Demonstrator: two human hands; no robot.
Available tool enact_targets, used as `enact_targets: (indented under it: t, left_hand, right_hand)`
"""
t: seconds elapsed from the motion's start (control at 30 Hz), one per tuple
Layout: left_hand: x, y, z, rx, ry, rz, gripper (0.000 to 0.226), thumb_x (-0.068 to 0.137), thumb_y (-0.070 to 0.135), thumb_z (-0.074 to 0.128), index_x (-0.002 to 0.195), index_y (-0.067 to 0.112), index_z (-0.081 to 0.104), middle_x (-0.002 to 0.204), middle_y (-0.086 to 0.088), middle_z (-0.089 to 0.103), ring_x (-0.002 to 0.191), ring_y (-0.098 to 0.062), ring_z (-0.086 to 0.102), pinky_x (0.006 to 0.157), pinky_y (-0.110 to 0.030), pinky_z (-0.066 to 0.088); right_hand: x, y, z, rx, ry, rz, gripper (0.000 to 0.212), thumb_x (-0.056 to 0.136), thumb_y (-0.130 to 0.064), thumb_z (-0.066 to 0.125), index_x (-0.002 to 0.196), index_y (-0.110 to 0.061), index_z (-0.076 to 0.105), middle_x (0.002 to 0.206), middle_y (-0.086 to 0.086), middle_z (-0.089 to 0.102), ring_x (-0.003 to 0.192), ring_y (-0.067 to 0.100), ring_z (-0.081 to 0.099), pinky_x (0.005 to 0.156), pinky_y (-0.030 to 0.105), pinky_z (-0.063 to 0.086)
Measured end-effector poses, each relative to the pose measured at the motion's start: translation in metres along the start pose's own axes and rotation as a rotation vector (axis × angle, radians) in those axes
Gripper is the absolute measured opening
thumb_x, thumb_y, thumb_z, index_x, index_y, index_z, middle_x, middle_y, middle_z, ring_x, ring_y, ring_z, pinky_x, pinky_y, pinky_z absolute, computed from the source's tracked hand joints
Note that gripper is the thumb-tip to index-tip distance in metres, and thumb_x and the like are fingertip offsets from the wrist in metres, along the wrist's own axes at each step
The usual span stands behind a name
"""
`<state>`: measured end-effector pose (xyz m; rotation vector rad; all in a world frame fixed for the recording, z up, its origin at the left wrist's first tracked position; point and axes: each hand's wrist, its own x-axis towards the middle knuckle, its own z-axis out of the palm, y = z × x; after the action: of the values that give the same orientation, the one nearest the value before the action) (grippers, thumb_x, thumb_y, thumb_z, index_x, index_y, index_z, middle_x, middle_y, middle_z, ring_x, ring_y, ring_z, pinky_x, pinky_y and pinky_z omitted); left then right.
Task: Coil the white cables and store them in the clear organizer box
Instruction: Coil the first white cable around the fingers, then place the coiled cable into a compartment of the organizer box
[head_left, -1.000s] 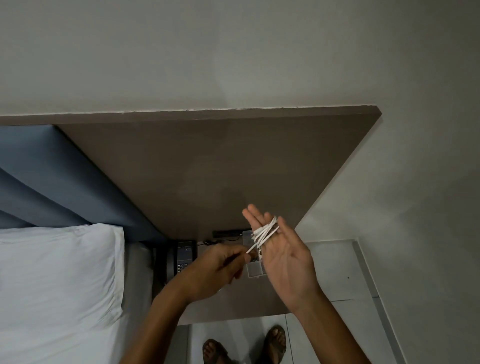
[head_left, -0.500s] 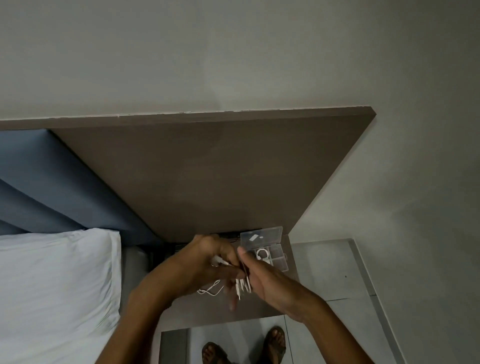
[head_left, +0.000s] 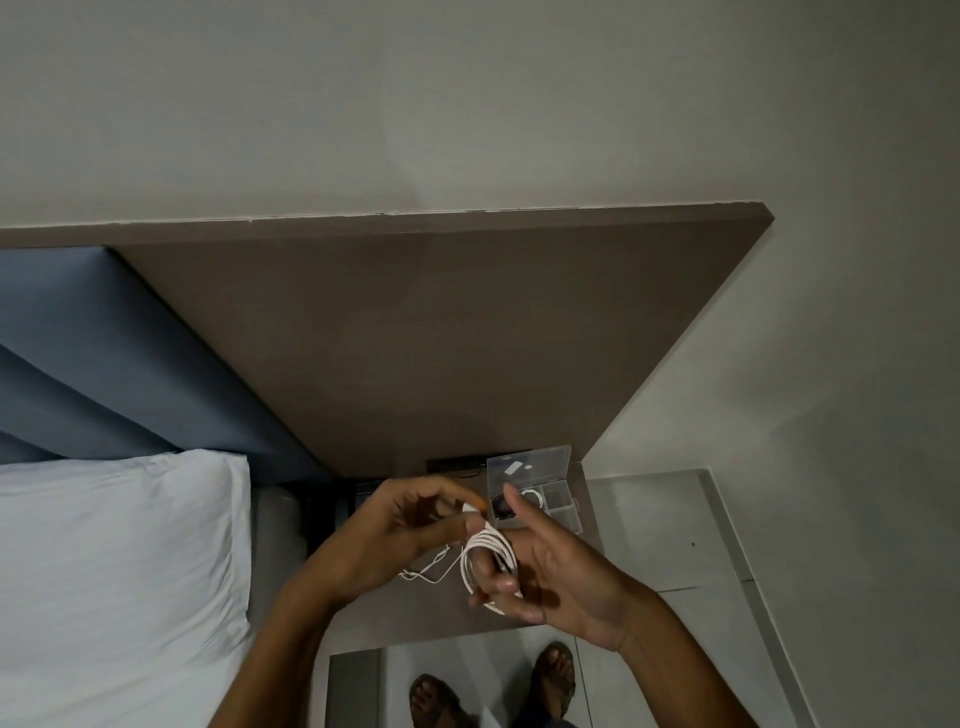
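Observation:
A coiled white cable (head_left: 488, 558) sits in several loops around the fingers of my right hand (head_left: 550, 577), low over the nightstand. My left hand (head_left: 410, 530) pinches the cable's end just left of the coil. Another thin white cable (head_left: 426, 571) lies loose on the nightstand beneath my hands. The clear organizer box (head_left: 556, 501) stands open just behind my right hand, lid raised, with a white coil and a dark item in its compartments.
The brown nightstand (head_left: 395, 623) stands between a bed with a white pillow (head_left: 119, 571) at left and a tiled floor at right. A tall brown headboard panel (head_left: 441, 338) rises behind it. A dark telephone is partly hidden behind my left hand. My sandalled feet (head_left: 493, 686) are below.
My hands dropped from in front of the headboard to just above the nightstand. The cable, wound across the raised right fingers before, now hangs as round loops on them.

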<state>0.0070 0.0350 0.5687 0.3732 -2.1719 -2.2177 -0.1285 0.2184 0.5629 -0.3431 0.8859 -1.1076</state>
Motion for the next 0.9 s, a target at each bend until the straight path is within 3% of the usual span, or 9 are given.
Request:
enact_targets:
  t: [0.07,0.13,0.27,0.33,0.43,0.5,0.63,0.77,0.9]
  left_hand:
    - [-0.001,-0.004,-0.005,-0.020,-0.033,-0.026,0.021,0.101,0.015,0.068,0.120,0.011,0.077,0.114,-0.010,0.081,0.109,-0.028,0.077,0.095,-0.034,0.063]
    - [-0.002,-0.008,-0.006,-0.061,-0.047,-0.046,0.024,0.100,0.020,0.070,0.120,0.009,0.078,0.117,-0.011,0.081,0.111,-0.029,0.077,0.097,-0.034,0.063]
    - [0.000,-0.019,-0.002,-0.139,-0.064,-0.085,0.035,0.096,0.033,0.075,0.124,0.012,0.078,0.124,-0.009,0.080,0.118,-0.028,0.075,0.102,-0.037,0.061]
    - [0.004,-0.026,0.003,-0.166,-0.083,-0.110,0.036,0.096,0.032,0.075,0.128,0.014,0.076,0.128,-0.008,0.078,0.123,-0.027,0.073,0.106,-0.042,0.060]
    - [0.011,-0.033,0.015,-0.219,-0.076,-0.136,0.035,0.096,0.028,0.075,0.129,0.016,0.075,0.130,-0.006,0.077,0.124,-0.024,0.072,0.102,-0.029,0.059]
    - [0.020,-0.036,0.024,-0.252,-0.047,-0.156,0.035,0.094,0.026,0.077,0.128,0.019,0.075,0.128,-0.005,0.078,0.123,-0.023,0.073,0.101,-0.026,0.059]
    - [0.055,-0.044,0.048,-0.153,0.065,-0.165,0.037,0.091,0.020,0.077,0.128,0.015,0.075,0.120,-0.004,0.081,0.112,-0.021,0.077,0.095,-0.026,0.061]
    - [0.104,-0.066,0.083,0.016,0.197,-0.188,0.034,0.087,0.017,0.076,0.121,0.011,0.078,0.114,0.000,0.083,0.103,-0.021,0.081,0.093,-0.036,0.065]
    - [0.156,-0.108,0.113,0.103,0.325,-0.211,0.027,0.083,0.012,0.077,0.110,0.016,0.081,0.104,0.004,0.086,0.095,-0.015,0.083,0.089,-0.032,0.066]
  right_hand:
    - [0.001,0.002,0.001,0.020,-0.007,-0.019,0.071,0.108,-0.069,0.025,0.087,-0.012,0.062,0.070,0.000,0.045,0.049,0.009,0.042,0.107,0.034,0.050]
    - [0.003,0.005,0.000,0.066,-0.001,-0.015,0.067,0.108,-0.068,0.029,0.083,-0.014,0.060,0.069,0.002,0.043,0.047,0.009,0.040,0.106,0.036,0.048]
    - [0.003,0.013,-0.006,0.157,0.081,-0.018,0.056,0.112,-0.053,0.037,0.084,-0.026,0.076,0.064,-0.005,0.047,0.047,0.013,0.027,0.087,0.026,0.051]
    - [0.001,0.017,-0.013,0.154,0.146,-0.029,0.052,0.111,-0.049,0.041,0.076,-0.027,0.074,0.060,-0.006,0.044,0.045,0.010,0.028,0.082,0.024,0.050]
    - [-0.002,0.021,-0.031,0.143,0.184,-0.008,0.053,0.112,-0.047,0.043,0.072,-0.027,0.069,0.058,-0.006,0.041,0.042,0.006,0.033,0.078,0.030,0.033]
    - [-0.003,0.022,-0.049,0.146,0.179,-0.003,0.052,0.112,-0.047,0.044,0.072,-0.026,0.068,0.059,-0.007,0.042,0.042,0.003,0.035,0.068,0.029,0.025]
    - [-0.006,0.015,-0.093,0.230,0.232,-0.025,0.047,0.108,-0.044,0.052,0.070,-0.018,0.058,0.059,-0.005,0.046,0.043,0.002,0.041,0.047,0.014,0.039]
    - [-0.004,0.017,-0.147,0.144,0.369,-0.063,0.048,0.106,-0.053,0.053,0.071,-0.021,0.061,0.060,-0.008,0.049,0.049,0.003,0.043,0.054,0.013,0.045]
    - [0.002,0.040,-0.205,0.064,0.610,-0.062,0.041,0.103,-0.059,0.056,0.077,-0.028,0.062,0.065,-0.012,0.055,0.065,0.007,0.054,0.078,0.025,0.047]
